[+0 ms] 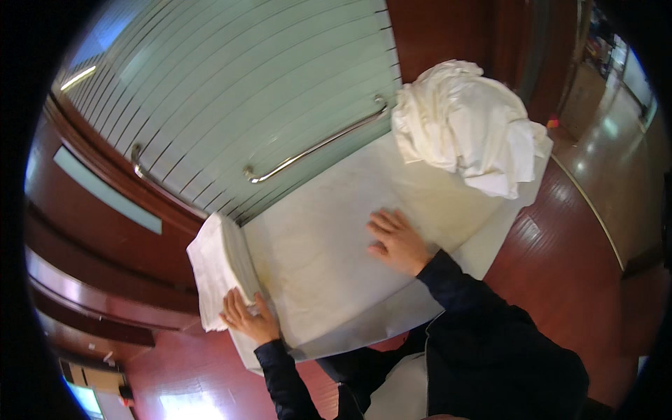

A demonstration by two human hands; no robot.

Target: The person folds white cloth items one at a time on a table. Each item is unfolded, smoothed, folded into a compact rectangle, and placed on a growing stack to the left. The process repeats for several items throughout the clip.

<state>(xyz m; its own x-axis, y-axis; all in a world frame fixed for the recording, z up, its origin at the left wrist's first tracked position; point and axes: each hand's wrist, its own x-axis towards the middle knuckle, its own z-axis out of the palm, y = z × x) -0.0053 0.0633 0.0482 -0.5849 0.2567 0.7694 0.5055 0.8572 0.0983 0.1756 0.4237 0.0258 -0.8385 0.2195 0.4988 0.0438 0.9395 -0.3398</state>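
My left hand [248,316] rests with spread fingers on the near end of a stack of folded white cloths [218,268], at the left end of a cloth-covered table [320,257]. Over the middle of this table is my right hand [395,241], palm down and fingers apart, holding nothing. Whether its palm touches the cover, I cannot tell. Toward the far right end lies a large crumpled heap of white cloth [462,126], its loose folds spilling toward the table's edge. Faint yellowish stains show on the pale table cover.
Behind the table stands a striped frosted-glass door [262,79] with a metal bar handle [315,150]. Dark reddish wood panelling [446,37] flanks it. A shiny reddish floor [556,273] surrounds the table. Cardboard boxes [102,379] sit at the lower left.
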